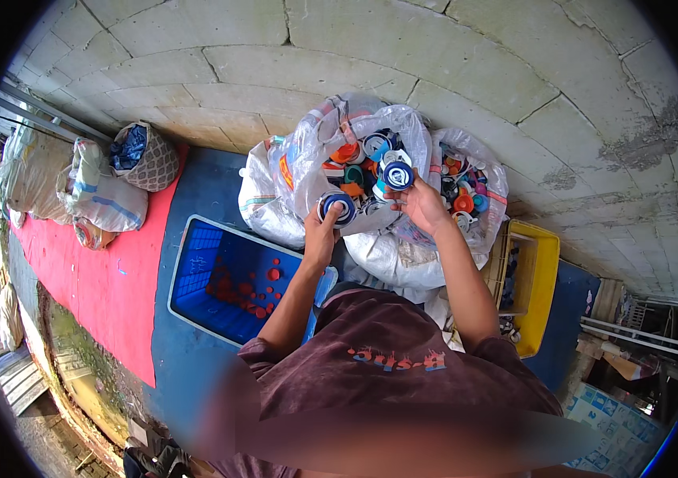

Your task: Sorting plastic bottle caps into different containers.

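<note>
My left hand (322, 231) holds a dark blue and white plastic lid (337, 209), thumb on its face, at the near left rim of a clear plastic sack (310, 182). My right hand (423, 206) grips another blue and white round lid (398, 175) between thumb and fingers, above the same sack. Inside this sack lie mixed plastic caps and lids (353, 175), orange, teal, blue and white. Just right of it stands a second sack (497, 179) with smaller coloured caps (463, 204). The undersides of both held lids are hidden.
A blue plastic crate (195, 319) with red caps (273, 274) stands at my left, a yellow crate (545, 287) at my right. Filled sacks (105, 206) and a patterned basket (150, 164) rest on the red mat (117, 281) farther left. A block wall (339, 66) rises behind the sacks.
</note>
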Available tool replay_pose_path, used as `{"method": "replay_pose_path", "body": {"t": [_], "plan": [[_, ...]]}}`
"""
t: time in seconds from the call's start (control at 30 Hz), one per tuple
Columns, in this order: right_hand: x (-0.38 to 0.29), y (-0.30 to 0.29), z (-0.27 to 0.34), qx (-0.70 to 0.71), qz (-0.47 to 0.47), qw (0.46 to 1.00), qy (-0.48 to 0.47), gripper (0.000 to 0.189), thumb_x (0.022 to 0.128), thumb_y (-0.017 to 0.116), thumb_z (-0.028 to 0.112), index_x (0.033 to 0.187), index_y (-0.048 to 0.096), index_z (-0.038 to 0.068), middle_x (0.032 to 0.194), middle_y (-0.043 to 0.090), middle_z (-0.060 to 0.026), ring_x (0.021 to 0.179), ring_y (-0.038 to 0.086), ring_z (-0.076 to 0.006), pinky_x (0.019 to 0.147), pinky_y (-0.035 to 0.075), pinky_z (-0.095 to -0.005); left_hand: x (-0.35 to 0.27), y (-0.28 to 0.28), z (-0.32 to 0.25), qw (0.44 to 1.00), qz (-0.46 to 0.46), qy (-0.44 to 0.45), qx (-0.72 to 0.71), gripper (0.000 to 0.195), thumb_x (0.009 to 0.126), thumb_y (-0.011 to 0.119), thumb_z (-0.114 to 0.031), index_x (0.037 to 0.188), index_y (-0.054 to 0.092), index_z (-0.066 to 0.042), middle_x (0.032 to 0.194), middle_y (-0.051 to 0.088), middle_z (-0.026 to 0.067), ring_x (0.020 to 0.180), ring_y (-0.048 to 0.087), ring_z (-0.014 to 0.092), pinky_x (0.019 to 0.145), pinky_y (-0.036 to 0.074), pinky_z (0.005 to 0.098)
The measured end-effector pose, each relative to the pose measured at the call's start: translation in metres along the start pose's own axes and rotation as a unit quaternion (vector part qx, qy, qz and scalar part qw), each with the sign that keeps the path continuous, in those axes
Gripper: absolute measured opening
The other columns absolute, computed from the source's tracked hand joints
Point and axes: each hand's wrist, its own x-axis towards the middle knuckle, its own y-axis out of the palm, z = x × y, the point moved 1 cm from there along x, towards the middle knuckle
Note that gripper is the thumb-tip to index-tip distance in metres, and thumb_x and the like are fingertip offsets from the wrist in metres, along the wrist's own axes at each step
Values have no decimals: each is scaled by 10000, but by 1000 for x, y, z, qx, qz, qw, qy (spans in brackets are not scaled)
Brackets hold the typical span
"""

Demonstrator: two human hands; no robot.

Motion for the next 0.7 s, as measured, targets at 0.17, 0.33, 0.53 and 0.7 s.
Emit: {"method": "replay_pose_path", "body": {"t": [0.17,0.33,0.53,0.7], "plan": [[-13,28,-1,67,-7,997,39,578,1007,333,541,1319,505,85,1185,638,-112,1007,630,-260,782,489,-386,1,6,5,1000,23,4,11,326,942,601,-362,1026,604,-48,779,609,2,555,477,57,458,356,207],[-29,23,-16,113,28,993,36,443,1005,441,464,1233,525,94,1020,644,-72,872,631,-220,740,480,-357,-5,15,18,999,42,-5,21,314,937,639,-310,1111,618,-49,848,621,-30,656,483,26,553,386,202],[-68,27,-22,7,-2,1000,-10,296,974,588,287,1150,533,55,942,629,-46,797,610,-142,670,467,-273,-12,27,42,995,78,-4,57,302,957,617,-303,1110,596,-44,857,609,-38,693,485,28,593,394,204],[-89,10,-29,-201,-76,975,-57,398,934,652,320,1189,567,26,955,628,-24,785,592,-84,681,492,-235,-19,54,49,984,170,-6,48,268,1008,528,-298,1084,575,-46,853,577,-38,734,479,47,644,398,207]]}}
